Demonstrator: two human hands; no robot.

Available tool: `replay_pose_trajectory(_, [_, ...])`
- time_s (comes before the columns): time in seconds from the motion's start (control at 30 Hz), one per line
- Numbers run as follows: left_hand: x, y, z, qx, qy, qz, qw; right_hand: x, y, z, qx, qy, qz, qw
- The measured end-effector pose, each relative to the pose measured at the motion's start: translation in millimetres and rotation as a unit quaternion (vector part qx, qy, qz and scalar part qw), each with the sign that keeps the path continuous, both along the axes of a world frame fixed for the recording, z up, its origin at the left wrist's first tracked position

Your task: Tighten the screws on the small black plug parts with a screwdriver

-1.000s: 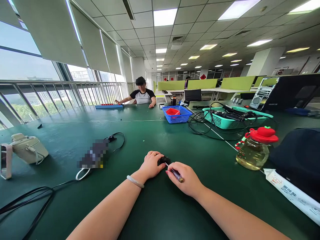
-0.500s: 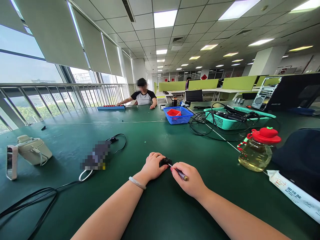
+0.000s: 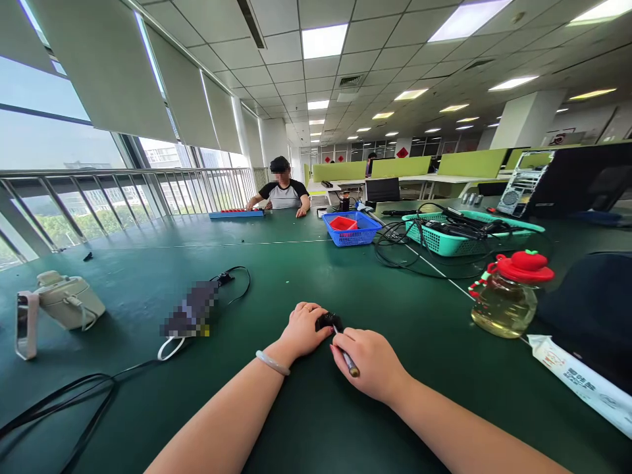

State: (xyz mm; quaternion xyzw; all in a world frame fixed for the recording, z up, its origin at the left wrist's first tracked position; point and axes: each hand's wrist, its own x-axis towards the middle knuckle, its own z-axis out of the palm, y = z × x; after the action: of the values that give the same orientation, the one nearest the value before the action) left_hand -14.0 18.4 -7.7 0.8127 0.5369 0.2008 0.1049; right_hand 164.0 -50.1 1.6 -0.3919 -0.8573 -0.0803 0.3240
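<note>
My left hand, a pale bangle at its wrist, is closed around the near side of a small black part on the green table. Fingers cover much of that part, so its kind does not show. My right hand grips a slim pen-like tool with a metallic shaft and a brownish butt end. The tool slants toward me, its far tip at the right side of the black part. Whether the tip touches or sits in it, I cannot tell.
A dark pouch-like thing, blurred out, and a beige case lie left. Ahead stand a blue basket and a teal basket with cables. A red-lidded jar stands right. Across the table sits a person by a blue tray.
My right hand has turned and lowered slightly, so the tool's butt end has swung left and down toward me. Across the table, the blue tray and the person's arm have shifted right.
</note>
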Motion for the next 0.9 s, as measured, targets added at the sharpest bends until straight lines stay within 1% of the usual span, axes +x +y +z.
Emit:
replay_pose_trajectory(0.17, [0.4,-0.3,1.9,-0.001,0.006,-0.001,1.0,-3.8,-3.1,0.9,-0.009,-0.065,-0.007,0.998])
replay_pose_trajectory(0.5, [0.2,1.1,0.4,0.001,0.015,-0.002,1.0,-6.6,-8.3,6.9,-0.049,-0.137,-0.011,0.989])
replay_pose_trajectory(0.7, [0.5,-0.4,1.8,-0.002,0.014,-0.004,1.0,-6.6,-7.5,5.5,-0.037,-0.11,-0.016,0.993])
replay_pose_trajectory(0.9, [-0.1,-0.4,2.0,-0.006,0.011,-0.005,1.0,-5.1,-4.1,1.4,0.019,-0.07,-0.011,0.997])
